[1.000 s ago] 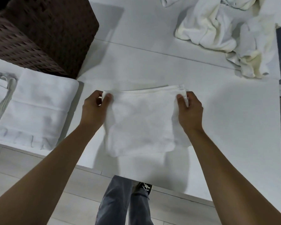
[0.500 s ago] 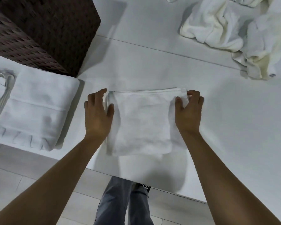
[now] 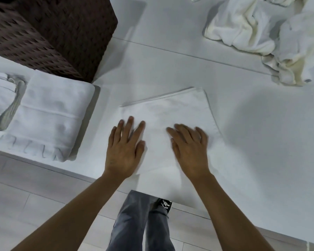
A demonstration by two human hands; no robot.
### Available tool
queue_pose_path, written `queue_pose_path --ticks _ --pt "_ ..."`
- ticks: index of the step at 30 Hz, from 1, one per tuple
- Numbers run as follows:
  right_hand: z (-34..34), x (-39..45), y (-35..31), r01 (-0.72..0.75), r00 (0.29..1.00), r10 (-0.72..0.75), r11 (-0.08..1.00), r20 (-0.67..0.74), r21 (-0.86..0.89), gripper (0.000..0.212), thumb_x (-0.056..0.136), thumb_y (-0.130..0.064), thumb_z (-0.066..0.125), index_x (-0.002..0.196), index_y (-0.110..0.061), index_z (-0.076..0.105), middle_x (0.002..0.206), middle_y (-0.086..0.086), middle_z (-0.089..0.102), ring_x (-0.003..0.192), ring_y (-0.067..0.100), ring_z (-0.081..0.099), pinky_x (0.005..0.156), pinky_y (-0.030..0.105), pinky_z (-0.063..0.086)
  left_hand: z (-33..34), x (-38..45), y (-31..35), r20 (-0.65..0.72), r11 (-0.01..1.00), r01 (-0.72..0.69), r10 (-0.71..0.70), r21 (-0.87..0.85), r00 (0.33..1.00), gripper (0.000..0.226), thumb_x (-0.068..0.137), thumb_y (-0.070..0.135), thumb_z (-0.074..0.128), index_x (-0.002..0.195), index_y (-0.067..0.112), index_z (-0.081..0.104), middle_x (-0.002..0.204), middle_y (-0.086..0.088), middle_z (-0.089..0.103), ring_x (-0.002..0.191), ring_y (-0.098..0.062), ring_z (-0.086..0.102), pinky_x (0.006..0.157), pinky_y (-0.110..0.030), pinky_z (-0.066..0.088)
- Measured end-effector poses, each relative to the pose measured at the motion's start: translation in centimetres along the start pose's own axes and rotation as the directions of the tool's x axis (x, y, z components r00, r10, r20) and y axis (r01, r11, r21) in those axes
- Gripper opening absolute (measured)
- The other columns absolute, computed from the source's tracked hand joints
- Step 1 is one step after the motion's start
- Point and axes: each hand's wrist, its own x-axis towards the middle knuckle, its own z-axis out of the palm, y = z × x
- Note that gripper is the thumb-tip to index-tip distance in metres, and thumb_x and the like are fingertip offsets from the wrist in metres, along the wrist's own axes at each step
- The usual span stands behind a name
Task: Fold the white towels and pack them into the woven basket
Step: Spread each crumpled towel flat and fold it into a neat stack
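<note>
Both hands lie flat on a folded white towel on the counter.

The folded towel [image 3: 170, 120] is my landmark; it lies near the front edge of the white counter [image 3: 261, 142], turned a little askew. The left hand [image 3: 124, 151] rests palm down on its left part, fingers straight and spread, the arm reaching in from below. The right hand [image 3: 190, 147] presses on its near right part, fingers straight and somewhat blurred. Neither grip is closed around anything; the fingers are apart. Left of the towel lies a stack of folded towels [image 3: 49, 116], and behind that stack stands the dark woven basket [image 3: 62, 29]. Far behind the towel to the right, a heap of crumpled towels [image 3: 257, 28] lies well apart.
</note>
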Motion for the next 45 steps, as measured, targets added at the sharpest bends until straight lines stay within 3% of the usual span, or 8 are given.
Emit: queue_pose_path --ticks 11,14,19,27,32,37,40,45 --pt "-3.2 -3.3 -0.6 0.015 1.000 -0.018 0.990 0.015 0.139 0.036 0.089 -0.010 0.064 0.124 -0.018 0.069 0.120 0.003 0.066 0.111 0.028 0.061 0.096 0.043 0.038 -1.6 -4.5 3.0 0.026 0.982 0.095 -0.100 0.164 0.995 0.063 0.083 0.065 0.060 0.126 0.019 0.062 0.109 -0.018 0.059 0.104 -0.040 0.054 0.106 -0.054 0.038" --pt "-3.7 -7.5 -1.3 0.037 0.992 -0.065 0.970 0.111 0.241 0.033 0.093 -0.028 0.067 0.124 -0.020 0.069 0.132 0.000 0.063 0.126 0.025 0.058 0.106 0.045 0.039 -1.6 -4.5 3.3 0.025 0.986 0.108 -0.112 0.124 0.993 0.062 0.075 0.065 0.065 0.113 0.015 0.063 0.102 -0.016 0.060 0.098 -0.039 0.055 0.106 -0.056 0.038" --pt "-4.2 -11.5 -1.2 0.068 0.927 -0.139 0.976 0.350 0.206 0.083 0.090 -0.072 0.057 0.156 -0.024 0.039 0.167 -0.002 0.025 0.156 0.019 0.016 0.124 0.057 0.015 -0.7 -5.8 1.9 0.017 1.000 -0.023 0.023 0.016 1.000 0.066 0.082 0.064 0.064 0.121 0.011 0.063 0.135 -0.015 0.055 0.126 -0.037 0.050 0.110 -0.057 0.036" --pt "-3.1 -14.4 -1.4 0.028 0.976 -0.070 0.980 0.208 0.197 0.071 0.072 -0.028 0.086 0.137 -0.017 0.060 0.149 0.005 0.052 0.148 0.024 0.038 0.117 0.057 0.031 -0.9 -9.8 0.3 0.102 0.982 -0.184 0.188 -0.050 0.977 0.089 0.068 0.070 0.073 0.139 0.020 0.056 0.154 -0.006 0.043 0.140 -0.029 0.041 0.117 -0.047 0.030" --pt "-3.7 -14.7 -1.4 -0.023 0.988 -0.023 0.955 0.151 0.297 0.056 0.072 -0.005 0.082 0.125 -0.015 0.067 0.137 0.002 0.061 0.140 0.020 0.048 0.119 0.053 0.030 -1.1 -10.8 -0.5 0.116 0.972 -0.232 0.233 -0.017 0.966 0.093 0.057 0.029 0.093 0.138 0.023 0.049 0.144 -0.007 0.052 0.126 -0.028 0.046 0.103 -0.045 0.045" --pt "-5.9 -12.6 -1.7 -0.226 0.974 0.196 0.841 0.112 0.492 0.032 0.091 -0.024 0.067 0.122 -0.027 0.059 0.127 -0.028 0.056 0.135 -0.012 0.038 0.120 0.024 0.025 -3.0 -11.0 -0.1 0.001 0.959 -0.178 0.182 -0.219 0.983 0.039 0.078 0.031 0.070 0.116 0.023 0.067 0.108 0.010 0.069 0.098 -0.019 0.062 0.093 -0.030 0.042" --pt "-7.5 -10.9 -1.7 -0.460 0.886 0.384 0.660 0.259 0.594 0.020 0.100 -0.046 0.058 0.117 -0.054 0.051 0.122 -0.043 0.054 0.123 -0.018 0.044 0.097 0.010 0.041 -6.5 -9.5 1.6 0.066 0.865 0.093 -0.069 -0.492 0.995 0.019 0.082 0.031 0.077 0.098 0.032 0.067 0.086 0.024 0.066 0.081 -0.007 0.063 0.073 -0.019 0.051" --pt "-8.3 -7.4 -1.4 -0.524 0.818 0.498 0.440 0.287 0.729 0.020 0.100 -0.042 0.053 0.112 -0.028 0.059 0.094 -0.016 0.069 0.081 0.006 0.065 0.068 0.025 0.050 -8.7 -5.9 3.6 0.207 0.451 0.345 -0.327 -0.823 0.922 0.017 0.083 0.018 0.080 0.096 0.019 0.068 0.084 0.010 0.075 0.072 -0.003 0.070 0.061 -0.016 0.053"
